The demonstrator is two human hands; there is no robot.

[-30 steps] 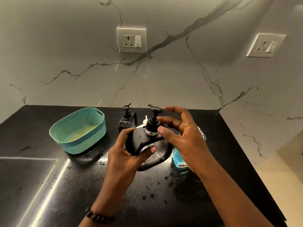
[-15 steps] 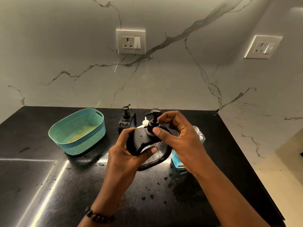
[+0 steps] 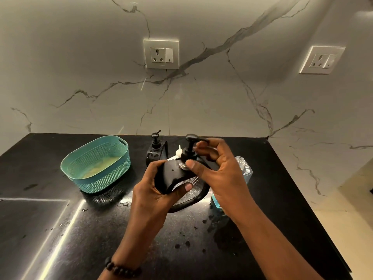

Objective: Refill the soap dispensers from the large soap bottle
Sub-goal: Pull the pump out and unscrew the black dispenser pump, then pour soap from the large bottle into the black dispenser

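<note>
The right hand [image 3: 220, 174] covers most of the large soap bottle [image 3: 245, 168] near the table's [image 3: 60, 229] right edge; only its clear neck and a strip of blue liquid show. The left hand [image 3: 155, 190] hides the near side of the dispenser [image 3: 171, 174] it holds, and that dispenser's base cannot be seen against the dark table. A small white object [image 3: 178, 152] behind the pump [image 3: 190, 146] is mostly hidden, too little to identify. The second dispenser [image 3: 156, 149] near the back edge is dark and low in detail. The contents of the teal basket [image 3: 96, 164] are a yellowish blur. Both forearms are cut off by the bottom edge, as is the table's near edge.
</note>
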